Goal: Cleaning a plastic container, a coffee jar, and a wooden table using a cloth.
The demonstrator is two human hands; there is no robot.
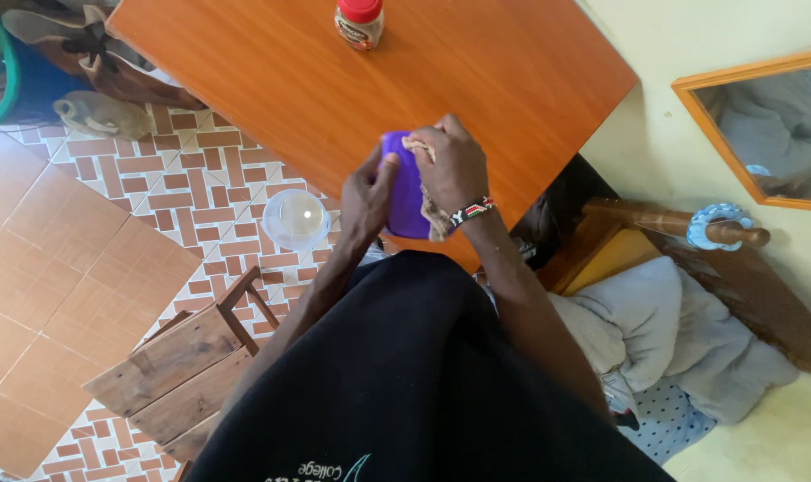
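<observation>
**Purple cup held over the surface edge**

The left hand (pixel 367 198) curled closed around the side of a purple plastic cup (pixel 405 192), held just above the near edge of the orange wooden surface (pixel 272 80). The right hand (pixel 455 161) pressed a beige cloth (pixel 421 145) against the cup's top, fingers closed on it. A red-lidded jar (pixel 359 22) stood well apart.

Head view, steeply down, close
</observation>
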